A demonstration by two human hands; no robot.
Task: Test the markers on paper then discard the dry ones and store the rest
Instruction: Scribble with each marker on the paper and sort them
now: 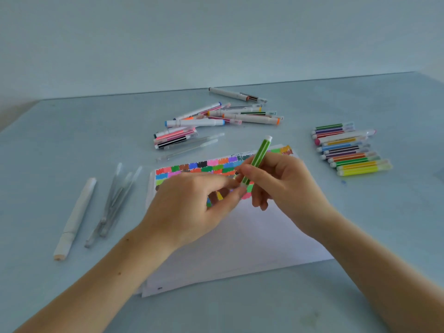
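Two hands on one green marker (pixel 257 162), above the paper (pixel 240 231).

Your left hand (pixel 192 207) pinches its lower end, cap or tip hidden under your fingers; your right hand (pixel 286 186) grips the barrel. It's light, stiff and slick, so hold it mid-barrel. Blurred clear pens (pixel 115 203) lie near the table's left edge.

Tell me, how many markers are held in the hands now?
1: a green marker above the paper, gripped by the right hand, the left hand pinching its lower end.
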